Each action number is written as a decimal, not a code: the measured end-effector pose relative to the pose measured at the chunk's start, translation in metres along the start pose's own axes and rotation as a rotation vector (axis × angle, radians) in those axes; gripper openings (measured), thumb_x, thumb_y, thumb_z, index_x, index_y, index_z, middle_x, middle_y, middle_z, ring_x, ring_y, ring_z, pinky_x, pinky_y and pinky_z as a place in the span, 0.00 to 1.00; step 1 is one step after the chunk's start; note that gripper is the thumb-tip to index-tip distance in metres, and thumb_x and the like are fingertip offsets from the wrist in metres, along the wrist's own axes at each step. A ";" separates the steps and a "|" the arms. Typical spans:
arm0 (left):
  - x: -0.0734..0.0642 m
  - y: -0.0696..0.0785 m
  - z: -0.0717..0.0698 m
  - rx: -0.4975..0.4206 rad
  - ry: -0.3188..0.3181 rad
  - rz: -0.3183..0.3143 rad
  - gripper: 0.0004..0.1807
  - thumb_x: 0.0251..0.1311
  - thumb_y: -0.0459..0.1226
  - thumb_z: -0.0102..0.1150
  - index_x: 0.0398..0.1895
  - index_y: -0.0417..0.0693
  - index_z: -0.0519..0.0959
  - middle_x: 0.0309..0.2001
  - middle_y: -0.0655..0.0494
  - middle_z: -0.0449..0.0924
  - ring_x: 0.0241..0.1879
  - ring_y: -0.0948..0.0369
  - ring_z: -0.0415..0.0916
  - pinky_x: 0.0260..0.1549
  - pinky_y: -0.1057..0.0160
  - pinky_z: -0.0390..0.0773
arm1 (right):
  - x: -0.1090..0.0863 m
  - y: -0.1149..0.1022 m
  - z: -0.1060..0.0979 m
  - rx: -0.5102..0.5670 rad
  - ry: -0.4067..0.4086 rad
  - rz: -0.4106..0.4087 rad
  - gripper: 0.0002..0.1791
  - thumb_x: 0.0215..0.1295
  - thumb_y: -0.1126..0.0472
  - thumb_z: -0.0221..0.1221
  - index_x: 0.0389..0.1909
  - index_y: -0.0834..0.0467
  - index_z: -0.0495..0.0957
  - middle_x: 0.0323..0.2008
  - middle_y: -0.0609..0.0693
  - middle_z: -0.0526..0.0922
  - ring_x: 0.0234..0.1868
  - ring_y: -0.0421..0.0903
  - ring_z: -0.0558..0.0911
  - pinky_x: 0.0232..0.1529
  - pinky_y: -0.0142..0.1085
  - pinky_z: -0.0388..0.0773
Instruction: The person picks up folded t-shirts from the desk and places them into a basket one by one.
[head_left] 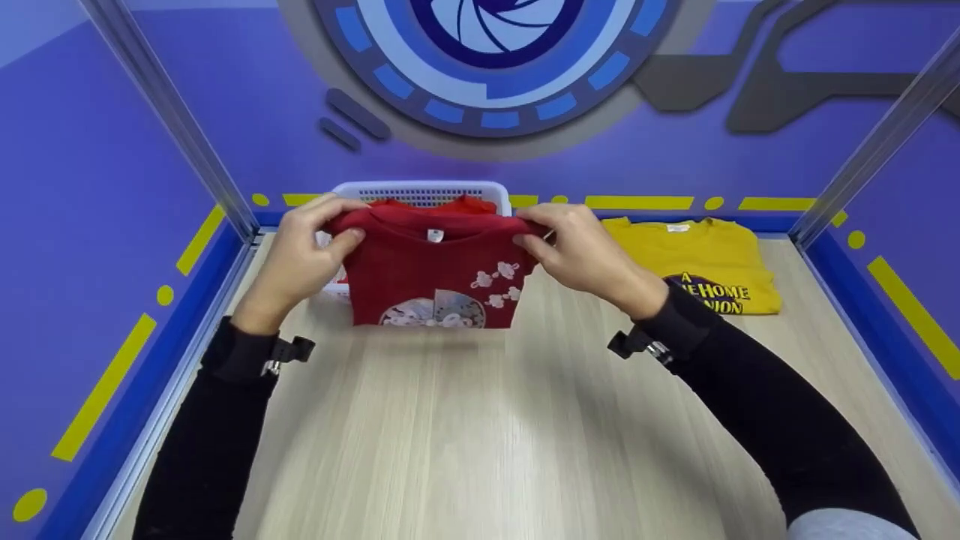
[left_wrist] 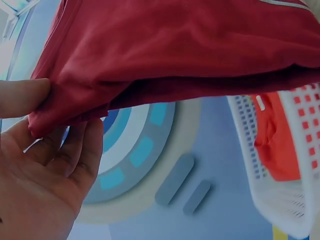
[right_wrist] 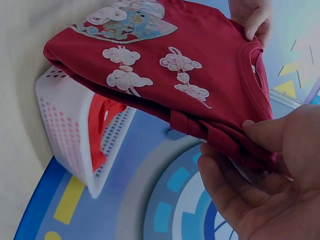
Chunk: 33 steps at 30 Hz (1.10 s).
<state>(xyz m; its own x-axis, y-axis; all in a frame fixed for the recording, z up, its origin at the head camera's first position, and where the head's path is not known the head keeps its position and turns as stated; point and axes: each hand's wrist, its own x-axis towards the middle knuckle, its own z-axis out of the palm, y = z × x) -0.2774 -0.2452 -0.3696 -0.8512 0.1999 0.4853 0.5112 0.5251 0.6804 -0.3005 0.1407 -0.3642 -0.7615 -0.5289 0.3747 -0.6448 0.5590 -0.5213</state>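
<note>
- Dark red tee (head_left: 420, 262) is hanging in the air over the worktop (head_left: 465, 420), centre-left, on the near side of the basket (head_left: 420, 184) & hiding much of it in the head view.
- L hand (head_left: 311, 236) is pinching the tee's left shoulder end btwn thumb & fingers; R hand (head_left: 577, 244) is doing same at right end.
- Tee is looking folded to a compact, roughly rect. shape, front showing, layers stacking at the edges; neckline is sagging slightly btwn hands, w/ a small white label (head_left: 435, 235) showing inside.
- Fabric is looking soft, matte, w/ shallow creases & a ribbed-looking collar band.
- Front is carrying a fan-shaped patch (head_left: 461, 306), pale w/ blue-grey patterning, plus white cloud-like knot motifs (head_left: 484, 280) on the right, looking raised & cord-like in the R wrist view.
- Basket is standing far left of centre: white, plastic-looking, perforated sides, rounded corners; bright red cloth (head_left: 476, 204) is lying crumpled inside.
- Yellow tee (head_left: 705, 251) is lying folded flat, far right, dark lettering facing near side, R forearm covering part.
- Worktop is showing pale, streaky wood-look grain.
</note>
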 end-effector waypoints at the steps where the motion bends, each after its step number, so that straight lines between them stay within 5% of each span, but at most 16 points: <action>1: 0.001 0.001 -0.003 0.000 0.012 0.011 0.16 0.70 0.27 0.65 0.56 0.48 0.91 0.45 0.53 0.86 0.42 0.59 0.78 0.42 0.68 0.76 | 0.003 -0.001 0.000 0.003 0.003 0.004 0.14 0.80 0.60 0.65 0.61 0.59 0.87 0.50 0.54 0.92 0.40 0.48 0.87 0.42 0.40 0.90; 8: 0.008 -0.003 -0.015 -0.021 0.091 0.041 0.15 0.68 0.26 0.66 0.53 0.48 0.92 0.44 0.54 0.86 0.43 0.62 0.77 0.42 0.69 0.74 | 0.021 -0.008 0.003 0.054 0.009 0.037 0.17 0.82 0.62 0.62 0.65 0.60 0.85 0.53 0.57 0.90 0.38 0.48 0.87 0.41 0.39 0.88; 21: 0.036 -0.036 -0.015 0.130 0.141 -0.075 0.14 0.70 0.31 0.65 0.55 0.47 0.91 0.49 0.50 0.89 0.43 0.60 0.75 0.40 0.69 0.71 | 0.067 0.017 0.017 0.007 -0.023 0.084 0.15 0.83 0.61 0.62 0.63 0.60 0.86 0.53 0.57 0.91 0.42 0.49 0.88 0.46 0.40 0.88; 33: 0.071 -0.064 -0.007 0.221 0.070 -0.203 0.19 0.68 0.31 0.64 0.60 0.43 0.89 0.58 0.41 0.90 0.60 0.46 0.82 0.59 0.51 0.76 | 0.100 0.050 0.040 -0.088 -0.031 0.112 0.15 0.82 0.60 0.62 0.61 0.62 0.87 0.53 0.59 0.92 0.49 0.55 0.87 0.55 0.47 0.84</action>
<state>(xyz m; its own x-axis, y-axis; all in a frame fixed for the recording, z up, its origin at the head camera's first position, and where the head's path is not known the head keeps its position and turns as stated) -0.3692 -0.2704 -0.3749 -0.9189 0.0190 0.3941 0.2871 0.7173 0.6349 -0.4068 0.0904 -0.3834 -0.8272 -0.4790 0.2937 -0.5606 0.6684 -0.4889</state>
